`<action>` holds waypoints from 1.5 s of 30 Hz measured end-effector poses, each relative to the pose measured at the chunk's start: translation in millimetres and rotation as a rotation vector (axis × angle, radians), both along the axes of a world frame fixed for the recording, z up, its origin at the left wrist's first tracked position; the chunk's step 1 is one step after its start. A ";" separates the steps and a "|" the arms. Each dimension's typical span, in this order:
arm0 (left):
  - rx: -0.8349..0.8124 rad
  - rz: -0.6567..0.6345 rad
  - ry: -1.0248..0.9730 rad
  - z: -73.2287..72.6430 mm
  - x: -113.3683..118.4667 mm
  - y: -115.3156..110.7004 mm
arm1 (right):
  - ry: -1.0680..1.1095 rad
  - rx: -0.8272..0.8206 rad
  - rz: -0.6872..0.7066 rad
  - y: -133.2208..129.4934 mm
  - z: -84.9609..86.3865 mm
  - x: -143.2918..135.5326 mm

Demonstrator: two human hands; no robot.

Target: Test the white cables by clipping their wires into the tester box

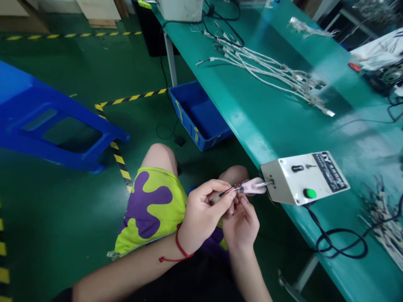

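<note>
My left hand (204, 207), with a red string at the wrist, is closed in a pinch around a cable end with thin black, red and white wires (231, 189). The tips of these wires reach the pink wire-twisting head (253, 186) on the metal shaft of a white box machine (307, 178). Close beside it, under the wires, my right hand (241, 222) has its fingers curled in; what they grip is hidden. The rest of the cable is covered by my hands.
The machine sits at the edge of the green table (252, 121), its black cord (341, 247) looped beside it. White cables (267, 69) lie farther back, and another bundle (384, 222) at the right. A blue bin (201, 140) and a blue stool (56, 121) stand on the floor.
</note>
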State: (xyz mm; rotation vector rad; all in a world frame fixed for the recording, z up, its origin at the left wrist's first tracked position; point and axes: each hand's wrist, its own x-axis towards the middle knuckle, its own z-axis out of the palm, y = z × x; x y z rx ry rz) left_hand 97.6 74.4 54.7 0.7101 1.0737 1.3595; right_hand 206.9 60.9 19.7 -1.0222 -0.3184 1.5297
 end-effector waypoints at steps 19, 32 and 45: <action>0.068 -0.026 0.146 5.4 -15.3 -28.7 | -0.289 0.059 -0.121 -27.6 29.6 -13.3; 0.046 -0.151 0.181 17.0 -16.1 -35.7 | -0.208 0.084 -0.032 -21.7 43.9 -3.6; 0.059 -0.145 0.286 19.3 -19.9 -34.5 | -0.717 0.334 -0.148 -43.8 29.8 -0.5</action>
